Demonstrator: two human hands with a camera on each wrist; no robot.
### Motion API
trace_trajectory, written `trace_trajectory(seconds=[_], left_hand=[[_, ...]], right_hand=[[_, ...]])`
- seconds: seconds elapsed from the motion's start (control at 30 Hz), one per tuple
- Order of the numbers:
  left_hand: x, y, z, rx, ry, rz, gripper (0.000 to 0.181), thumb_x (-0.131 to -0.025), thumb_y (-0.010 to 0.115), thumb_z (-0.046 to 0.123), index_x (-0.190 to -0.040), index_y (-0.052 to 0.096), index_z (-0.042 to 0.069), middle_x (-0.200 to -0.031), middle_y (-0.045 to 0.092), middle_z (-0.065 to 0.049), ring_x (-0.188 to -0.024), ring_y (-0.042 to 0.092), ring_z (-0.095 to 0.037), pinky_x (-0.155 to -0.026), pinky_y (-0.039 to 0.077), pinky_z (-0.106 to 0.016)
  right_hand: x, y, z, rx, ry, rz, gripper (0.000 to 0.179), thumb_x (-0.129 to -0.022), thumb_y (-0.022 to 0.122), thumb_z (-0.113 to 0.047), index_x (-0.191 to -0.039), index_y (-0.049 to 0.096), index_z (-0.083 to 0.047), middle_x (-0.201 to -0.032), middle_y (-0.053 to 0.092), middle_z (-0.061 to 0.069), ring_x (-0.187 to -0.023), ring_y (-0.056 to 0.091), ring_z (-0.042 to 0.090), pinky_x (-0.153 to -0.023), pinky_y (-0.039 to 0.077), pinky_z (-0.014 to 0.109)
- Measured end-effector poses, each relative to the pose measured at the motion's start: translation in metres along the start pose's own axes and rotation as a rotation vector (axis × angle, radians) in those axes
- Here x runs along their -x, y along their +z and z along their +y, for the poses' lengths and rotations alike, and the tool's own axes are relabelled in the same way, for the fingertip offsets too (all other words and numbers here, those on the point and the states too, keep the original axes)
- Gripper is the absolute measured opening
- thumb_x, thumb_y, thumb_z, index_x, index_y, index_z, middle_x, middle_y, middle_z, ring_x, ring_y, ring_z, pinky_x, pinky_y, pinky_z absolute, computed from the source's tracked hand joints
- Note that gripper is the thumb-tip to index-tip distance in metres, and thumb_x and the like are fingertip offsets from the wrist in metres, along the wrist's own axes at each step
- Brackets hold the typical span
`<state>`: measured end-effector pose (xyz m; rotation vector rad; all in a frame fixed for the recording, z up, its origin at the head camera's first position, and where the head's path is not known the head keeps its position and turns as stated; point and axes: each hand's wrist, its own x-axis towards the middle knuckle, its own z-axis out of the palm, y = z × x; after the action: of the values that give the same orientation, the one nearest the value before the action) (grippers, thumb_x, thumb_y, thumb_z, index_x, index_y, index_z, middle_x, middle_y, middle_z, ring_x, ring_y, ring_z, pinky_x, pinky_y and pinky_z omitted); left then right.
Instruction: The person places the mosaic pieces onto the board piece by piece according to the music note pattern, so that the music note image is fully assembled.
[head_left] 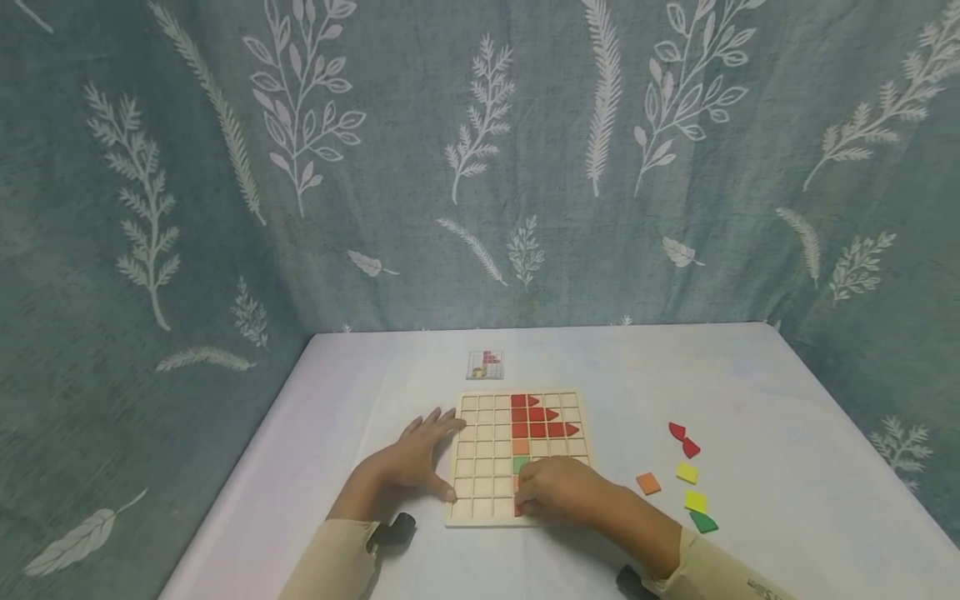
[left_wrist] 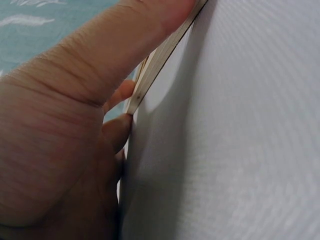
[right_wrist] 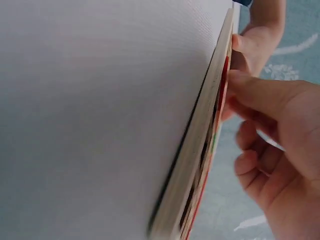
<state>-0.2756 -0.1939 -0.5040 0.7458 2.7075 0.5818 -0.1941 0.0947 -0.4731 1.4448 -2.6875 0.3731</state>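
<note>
Cloth-screened tabletop workspace, room type unclear: white table (head_left: 750, 400) beneath left hand (head_left: 416, 454), right hand (head_left: 561, 490); leaf-print teal drapes (head_left: 420, 167) ahead, both sides.

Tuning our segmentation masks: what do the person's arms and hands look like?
Left hand and right hand: bare, no gloves. Beige sleeves stop short of the hands; dark lettering on the right one, too small to read. Small black device near each cuff.

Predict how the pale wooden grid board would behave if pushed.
The pale wooden grid board likely slides rather than tips, since it lies flat. Its straight edges suggest stiffness. Red square tiles seated in its compartments would probably follow.
</note>
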Motion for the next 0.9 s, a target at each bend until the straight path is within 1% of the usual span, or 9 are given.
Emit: trace_trajectory(seconds=[0.1, 0.2, 0.27, 0.47, 0.53, 0.6, 0.67, 0.77, 0.9], left_hand=[[0.001, 0.001, -0.001, 0.013, 0.001, 0.007, 0.124, -0.044, 0.086, 0.065, -0.150, 0.037, 0.022, -0.160, 0.020, -0.005, -0.148, 0.004, -0.028, -0.118, 0.001, -0.049], [0.000, 0.002, -0.002, 0.017, 0.006, 0.011, 0.125, -0.044, 0.085, 0.066, -0.150, 0.037, 0.022, -0.160, 0.020, -0.005, -0.148, 0.004, -0.027, -0.118, 0.001, -0.048], [0.000, 0.003, -0.003, 0.014, 0.006, 0.014, 0.125, -0.043, 0.085, 0.067, -0.150, 0.037, 0.022, -0.160, 0.020, -0.005, -0.148, 0.004, -0.027, -0.118, 0.001, -0.048], [0.000, 0.004, -0.004, 0.013, 0.011, 0.015, 0.126, -0.042, 0.084, 0.068, -0.150, 0.036, 0.023, -0.161, 0.020, -0.004, -0.148, 0.005, -0.027, -0.118, 0.000, -0.048], [0.000, 0.004, -0.003, 0.014, 0.012, 0.014, 0.126, -0.042, 0.084, 0.068, -0.150, 0.036, 0.023, -0.161, 0.019, -0.004, -0.148, 0.005, -0.027, -0.118, 0.000, -0.049], [0.000, 0.003, -0.002, 0.009, 0.007, 0.013, 0.126, -0.042, 0.083, 0.068, -0.150, 0.036, 0.024, -0.161, 0.019, -0.004, -0.148, 0.005, -0.027, -0.118, 0.000, -0.048], [0.000, 0.003, -0.002, 0.007, 0.004, 0.015, 0.126, -0.042, 0.084, 0.068, -0.150, 0.036, 0.024, -0.161, 0.019, -0.004, -0.148, 0.005, -0.027, -0.118, 0.000, -0.048], [0.000, 0.003, -0.002, 0.006, 0.000, 0.016, 0.126, -0.042, 0.084, 0.068, -0.150, 0.037, 0.024, -0.161, 0.020, -0.004, -0.148, 0.005, -0.027, -0.118, 0.001, -0.049], [-0.001, 0.003, -0.001, 0.013, 0.002, 0.014, 0.125, -0.042, 0.084, 0.067, -0.149, 0.037, 0.023, -0.160, 0.020, -0.005, -0.148, 0.005, -0.028, -0.118, 0.001, -0.050]], right_hand=[[0.009, -0.004, 0.007, -0.032, 0.047, 0.027, 0.009, -0.085, 0.076, -0.017, -0.093, 0.077, -0.021, -0.086, 0.059, -0.018, -0.077, 0.054, -0.003, -0.072, 0.049, 0.015], [0.021, -0.014, 0.019, -0.039, 0.147, 0.024, 0.012, -0.085, 0.075, -0.017, -0.097, 0.076, -0.019, -0.091, 0.061, -0.016, -0.083, 0.059, 0.001, -0.079, 0.053, 0.023], [0.031, -0.021, 0.029, -0.020, 0.211, 0.012, 0.015, -0.084, 0.076, -0.017, -0.098, 0.076, -0.017, -0.092, 0.062, -0.015, -0.085, 0.060, 0.003, -0.080, 0.054, 0.027], [0.072, -0.037, 0.057, 0.053, 0.444, -0.022, 0.019, -0.080, 0.080, -0.017, -0.098, 0.076, -0.017, -0.087, 0.063, -0.013, -0.081, 0.061, 0.006, -0.074, 0.055, 0.029], [0.086, -0.041, 0.067, 0.054, 0.540, -0.046, 0.018, -0.081, 0.079, -0.018, -0.098, 0.075, -0.016, -0.088, 0.063, -0.012, -0.081, 0.061, 0.009, -0.076, 0.056, 0.032], [0.101, -0.045, 0.078, 0.040, 0.611, -0.057, 0.017, -0.082, 0.077, -0.020, -0.099, 0.074, -0.014, -0.087, 0.063, -0.010, -0.082, 0.062, 0.012, -0.077, 0.056, 0.036], [0.112, -0.049, 0.088, 0.024, 0.701, -0.076, 0.020, -0.084, 0.076, -0.022, -0.101, 0.073, -0.012, -0.087, 0.064, -0.007, -0.081, 0.061, 0.015, -0.077, 0.055, 0.041], [0.126, -0.053, 0.101, 0.017, 0.808, -0.092, 0.028, -0.085, 0.074, -0.026, -0.106, 0.071, -0.007, -0.085, 0.063, -0.002, -0.078, 0.058, 0.019, -0.075, 0.054, 0.045], [0.134, -0.058, 0.110, 0.021, 0.930, -0.094, 0.037, -0.084, 0.075, -0.026, -0.108, 0.068, 0.001, -0.085, 0.065, 0.006, -0.075, 0.056, 0.023, -0.074, 0.055, 0.048]])
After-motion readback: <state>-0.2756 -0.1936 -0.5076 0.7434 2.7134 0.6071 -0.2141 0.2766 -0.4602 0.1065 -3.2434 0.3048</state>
